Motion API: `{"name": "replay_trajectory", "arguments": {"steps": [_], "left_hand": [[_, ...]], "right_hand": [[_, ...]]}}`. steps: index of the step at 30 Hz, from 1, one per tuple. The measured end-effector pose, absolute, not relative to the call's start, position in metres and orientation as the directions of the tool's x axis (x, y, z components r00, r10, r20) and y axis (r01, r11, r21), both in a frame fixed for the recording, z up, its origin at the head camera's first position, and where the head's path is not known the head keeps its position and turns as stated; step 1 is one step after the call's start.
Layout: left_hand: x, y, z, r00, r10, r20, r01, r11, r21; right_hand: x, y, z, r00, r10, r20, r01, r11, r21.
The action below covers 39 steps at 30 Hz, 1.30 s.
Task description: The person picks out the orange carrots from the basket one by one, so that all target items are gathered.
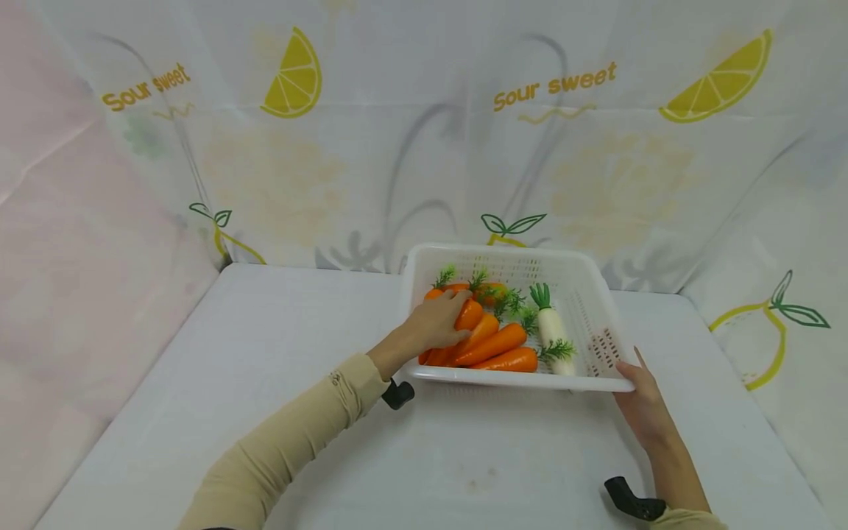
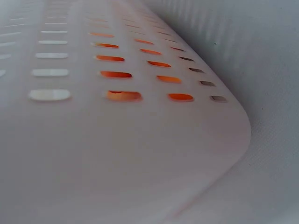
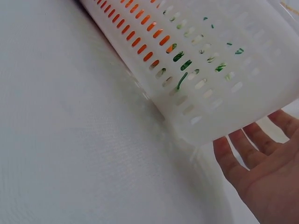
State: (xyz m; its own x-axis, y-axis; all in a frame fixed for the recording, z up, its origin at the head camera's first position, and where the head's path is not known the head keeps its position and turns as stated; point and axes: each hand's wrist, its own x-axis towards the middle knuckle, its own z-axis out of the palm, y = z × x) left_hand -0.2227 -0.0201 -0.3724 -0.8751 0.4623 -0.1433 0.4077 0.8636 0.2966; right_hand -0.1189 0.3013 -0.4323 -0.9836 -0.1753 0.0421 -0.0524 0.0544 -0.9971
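Note:
A white plastic basket (image 1: 510, 379) with slotted walls holds several orange carrots (image 1: 493, 344) with feathery green tops, heaped on its left side. To their right lies a white radish (image 1: 550, 327) with a short green top. My left hand (image 1: 433, 322) reaches over the left wall, its fingers and thumb around a carrot (image 1: 469, 315) in the heap. At the front right corner, my right hand (image 1: 641, 401) holds the basket, thumb on the rim. Its fingers (image 3: 250, 151) lie against the outer wall in the right wrist view. The left wrist view shows only the slotted wall (image 2: 117, 140), orange behind it.
The basket is on a white-covered table (image 1: 298, 316), near its back edge. Behind hangs a white curtain (image 1: 411, 147) printed with lemons. Pinkish cloth (image 1: 99, 294) borders the left side. A black wrist mount (image 1: 399, 394) sits close to the basket's front left corner.

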Motion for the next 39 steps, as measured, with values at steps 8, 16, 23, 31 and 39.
{"name": "replay_trajectory", "arguments": {"steps": [8,16,23,31,39], "left_hand": [[-0.226,-0.020,-0.373,-0.886,0.443,-0.134,0.380,0.861,0.337],[-0.229,-0.022,-0.373,-0.885,0.465,-0.021,0.408,0.796,0.447],[-0.230,-0.025,-0.371,-0.907,0.416,0.064,0.375,0.731,0.569],[-0.235,-0.043,-0.362,-0.932,0.340,0.123,0.325,0.639,0.697],[-0.235,-0.063,-0.351,-0.948,0.301,0.105,0.265,0.558,0.787]], "right_hand": [[-0.120,0.301,-0.434,-0.985,-0.170,0.042,-0.050,0.042,-0.998],[-0.119,0.300,-0.436,-0.988,-0.143,0.063,-0.070,0.046,-0.997],[-0.117,0.300,-0.435,-0.988,-0.137,0.072,-0.078,0.039,-0.996],[-0.118,0.301,-0.434,-0.990,-0.120,0.067,-0.073,0.048,-0.996],[-0.119,0.303,-0.435,-0.991,-0.121,0.061,-0.067,0.054,-0.996]]}}
